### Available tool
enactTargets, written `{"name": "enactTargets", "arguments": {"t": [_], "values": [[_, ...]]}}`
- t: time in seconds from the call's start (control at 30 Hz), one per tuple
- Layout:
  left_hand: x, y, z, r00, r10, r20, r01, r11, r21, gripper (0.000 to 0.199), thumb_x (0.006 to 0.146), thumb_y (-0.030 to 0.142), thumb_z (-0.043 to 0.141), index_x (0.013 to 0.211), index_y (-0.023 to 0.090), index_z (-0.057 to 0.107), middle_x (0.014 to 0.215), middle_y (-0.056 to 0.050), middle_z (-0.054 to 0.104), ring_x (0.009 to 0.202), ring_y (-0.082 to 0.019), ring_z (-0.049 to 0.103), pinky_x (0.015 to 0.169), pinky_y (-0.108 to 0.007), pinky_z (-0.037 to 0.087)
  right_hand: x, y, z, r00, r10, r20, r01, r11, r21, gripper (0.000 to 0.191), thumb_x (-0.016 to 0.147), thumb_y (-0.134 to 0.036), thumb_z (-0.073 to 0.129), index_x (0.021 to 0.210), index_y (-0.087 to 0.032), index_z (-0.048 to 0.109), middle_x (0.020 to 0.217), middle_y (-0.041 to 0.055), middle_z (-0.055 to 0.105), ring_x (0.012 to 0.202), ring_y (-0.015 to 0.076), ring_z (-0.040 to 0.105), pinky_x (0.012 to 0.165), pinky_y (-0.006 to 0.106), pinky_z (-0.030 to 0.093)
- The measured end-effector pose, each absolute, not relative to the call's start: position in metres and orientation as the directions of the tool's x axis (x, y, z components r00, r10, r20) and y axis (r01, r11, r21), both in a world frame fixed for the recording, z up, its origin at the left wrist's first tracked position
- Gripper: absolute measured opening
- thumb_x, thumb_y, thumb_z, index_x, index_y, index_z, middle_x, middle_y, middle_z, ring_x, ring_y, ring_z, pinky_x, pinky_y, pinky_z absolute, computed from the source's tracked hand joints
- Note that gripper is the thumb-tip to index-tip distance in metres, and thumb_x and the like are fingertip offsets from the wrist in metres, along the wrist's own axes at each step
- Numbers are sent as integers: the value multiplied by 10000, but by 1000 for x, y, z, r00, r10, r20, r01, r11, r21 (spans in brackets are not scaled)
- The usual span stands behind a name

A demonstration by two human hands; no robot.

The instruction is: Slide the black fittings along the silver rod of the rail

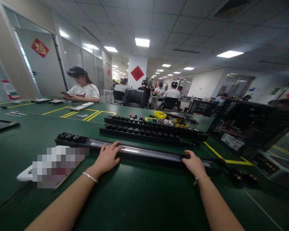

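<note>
A long black rail [144, 153] lies across the green table, with several black sockets [69, 136] at its left end and a shiny bare channel along the rest. My left hand [107, 158] rests on its near edge, left of the middle, fingers spread. Near the right part of the rail, my right hand [193, 162] has thumb and fingers curled around a small dark piece that is too hidden to make out. Behind lie two more black rails, a nearer one [139, 132] and a farther one [195, 134], both lined with sockets.
A white device [26, 173] lies at the left. Yellow trays [160, 114] and loose parts sit behind the rails. An open black computer case [243, 128] stands at the right, beside a metal box [276, 166]. A person [82, 86] sits across the table.
</note>
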State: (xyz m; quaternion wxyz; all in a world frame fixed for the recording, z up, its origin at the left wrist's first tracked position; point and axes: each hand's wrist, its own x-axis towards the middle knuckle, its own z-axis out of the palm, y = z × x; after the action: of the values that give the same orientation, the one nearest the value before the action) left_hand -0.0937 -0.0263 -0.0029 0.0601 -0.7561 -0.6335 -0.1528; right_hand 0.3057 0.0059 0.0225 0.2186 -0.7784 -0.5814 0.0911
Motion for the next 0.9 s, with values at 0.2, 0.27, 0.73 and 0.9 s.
{"name": "enactTargets", "arguments": {"t": [0.2, 0.27, 0.73, 0.9], "values": [[-94, -26, -3, 151, 938, 312, 976, -192, 106, 477, 737, 280, 492, 1213, 265, 509, 1426, -72, 390, 1235, -265, 425, 1082, -529, 145, 307, 5, 22, 305, 945, 119, 852, -215, -477, 520, 685, -261, 489, 1201, -205, 518, 1174, 69, 601, 1040, 239, 560, 863, 328, 423], [-95, -27, -3, 155, 935, 318, 975, -198, 106, 473, 742, 279, 488, 1214, 266, 508, 1424, -72, 392, 1236, -265, 424, 1083, -528, 146, 307, 5, 22, 303, 944, 128, 850, -207, -485, 510, 690, -233, 472, 1197, -198, 517, 1183, 65, 598, 1045, 233, 558, 854, 319, 425], [-94, -27, -3, 156, 938, 310, 975, -197, 105, 471, 741, 278, 494, 1212, 262, 506, 1429, -74, 382, 1248, -264, 409, 1082, -530, 148, 315, 0, 24, 328, 930, 162, 903, -259, -342, 512, 705, -383, 482, 1178, -200, 548, 1125, 100, 614, 1068, 277, 538, 902, 396, 394], [-94, -28, -2, 155, 939, 308, 975, -196, 104, 463, 749, 278, 486, 1210, 261, 507, 1429, -76, 383, 1246, -261, 414, 1078, -530, 157, 318, 2, 23, 340, 929, 147, 890, -267, -371, 511, 703, -367, 486, 1188, -218, 549, 1093, 93, 629, 1050, 281, 549, 874, 399, 409]]}}
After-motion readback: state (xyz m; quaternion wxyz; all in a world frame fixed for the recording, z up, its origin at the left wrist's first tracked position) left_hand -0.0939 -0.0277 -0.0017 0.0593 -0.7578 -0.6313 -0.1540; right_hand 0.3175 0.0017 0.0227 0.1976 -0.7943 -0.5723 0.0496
